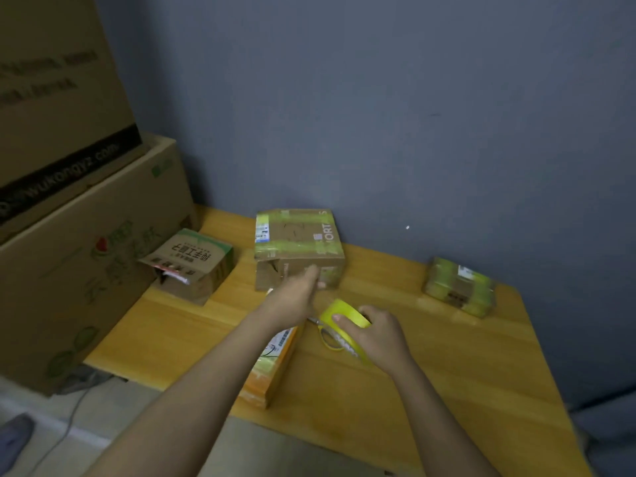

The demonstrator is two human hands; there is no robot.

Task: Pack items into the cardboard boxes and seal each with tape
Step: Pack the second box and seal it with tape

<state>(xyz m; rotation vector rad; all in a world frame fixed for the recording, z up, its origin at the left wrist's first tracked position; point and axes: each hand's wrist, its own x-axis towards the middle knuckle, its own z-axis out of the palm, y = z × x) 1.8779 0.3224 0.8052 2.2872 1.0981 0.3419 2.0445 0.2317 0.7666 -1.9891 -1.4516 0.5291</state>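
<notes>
A cardboard box (299,242) striped with yellow-green tape stands at the back middle of the wooden table (430,366). My left hand (292,294) stretches out with straight fingers against this box's front face. My right hand (375,333) grips a roll of yellow tape (344,316), held just above the table. A flat cardboard box (272,366) with an orange side and a white label lies under my left forearm. Scissors peek out beside the roll, mostly hidden.
A small printed box (192,263) leans at the back left. A small taped box (459,287) sits at the back right. Two large cardboard cartons (79,256) are stacked on the floor to the left. A grey wall stands behind the table.
</notes>
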